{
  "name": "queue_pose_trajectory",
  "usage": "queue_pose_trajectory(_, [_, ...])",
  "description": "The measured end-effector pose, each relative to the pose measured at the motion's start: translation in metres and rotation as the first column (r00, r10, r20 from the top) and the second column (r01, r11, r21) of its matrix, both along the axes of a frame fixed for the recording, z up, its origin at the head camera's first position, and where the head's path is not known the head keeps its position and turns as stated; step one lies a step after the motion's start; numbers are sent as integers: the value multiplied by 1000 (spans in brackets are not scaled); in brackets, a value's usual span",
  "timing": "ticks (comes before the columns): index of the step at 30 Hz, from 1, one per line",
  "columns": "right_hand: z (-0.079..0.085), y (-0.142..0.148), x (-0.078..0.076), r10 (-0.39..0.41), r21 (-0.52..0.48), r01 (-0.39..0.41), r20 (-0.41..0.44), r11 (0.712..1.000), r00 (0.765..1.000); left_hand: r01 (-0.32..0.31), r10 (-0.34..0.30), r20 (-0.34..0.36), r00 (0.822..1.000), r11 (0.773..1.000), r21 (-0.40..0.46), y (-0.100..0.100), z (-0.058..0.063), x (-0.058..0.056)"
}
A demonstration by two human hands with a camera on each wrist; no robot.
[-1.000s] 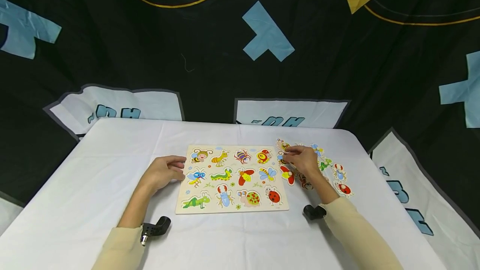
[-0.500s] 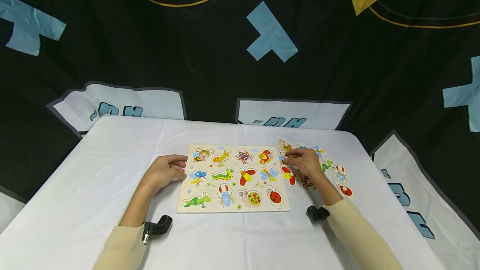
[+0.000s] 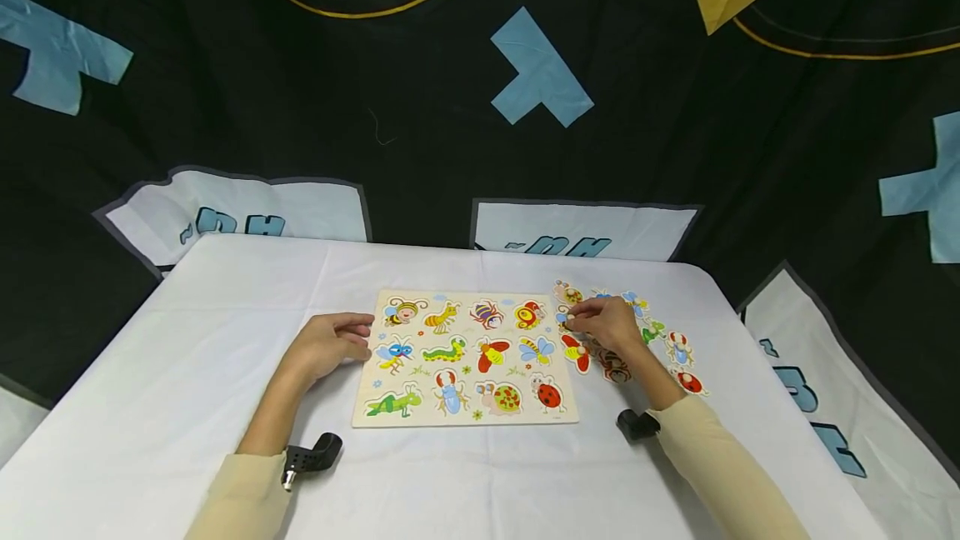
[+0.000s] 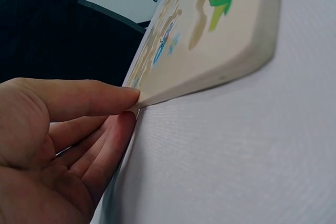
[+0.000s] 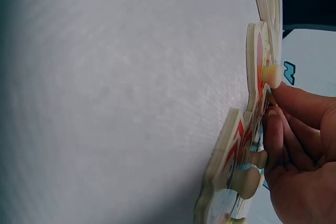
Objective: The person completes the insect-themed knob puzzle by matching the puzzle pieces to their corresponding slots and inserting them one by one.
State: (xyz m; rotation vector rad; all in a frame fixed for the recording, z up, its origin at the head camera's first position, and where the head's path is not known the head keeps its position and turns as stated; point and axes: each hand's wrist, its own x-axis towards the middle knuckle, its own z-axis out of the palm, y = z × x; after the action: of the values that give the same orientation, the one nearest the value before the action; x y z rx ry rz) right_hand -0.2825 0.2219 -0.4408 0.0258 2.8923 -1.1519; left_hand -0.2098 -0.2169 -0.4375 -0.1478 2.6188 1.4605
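Observation:
A pale puzzle board [image 3: 462, 322] printed with colourful insects lies flat on the white cloth. My left hand [image 3: 324, 346] is at its left edge, thumb tip and fingertips touching the side, fingers relaxed. Just beyond the board's right edge, my right hand [image 3: 611, 325] pinches a small bee puzzle piece [image 3: 562, 319] between thumb and fingers; its grip is partly hidden behind other pieces in the right wrist view. A red-winged insect piece [image 3: 576, 352] lies just in front of these fingertips, and a snail piece [image 3: 567, 292] lies behind them. Round knobs [image 5: 245, 183] stick up from the pieces.
More loose insect pieces lie around the right hand, including a stag beetle [image 3: 679, 348], a ladybug [image 3: 688, 382] and a green one [image 3: 652, 329]. The white-covered table [image 3: 225, 332] ends at a black curtain [image 3: 420, 132] behind.
Little differs. The right hand stays at the bee piece, with only a slight shift of wrist and forearm to the right. The left hand and the board keep their place.

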Motion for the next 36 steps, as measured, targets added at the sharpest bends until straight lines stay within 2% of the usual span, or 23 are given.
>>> queue_pose_trajectory(8, [-3, 2, -1, 7, -11, -8, -29, 1000, 1000, -1, 1, 10, 1000, 1000, 0, -1, -1, -1])
queue_pose_trajectory(15, [-3, 2, -4, -8, -1, 8, -6, 1000, 1000, 3, -3, 15, 1000, 1000, 12, -1, -3, 0])
queue_pose_trajectory(36, [8, -1, -5, 20, 45, -20, 1, 999, 1000, 7, -7, 5, 1000, 1000, 9, -2, -3, 0])
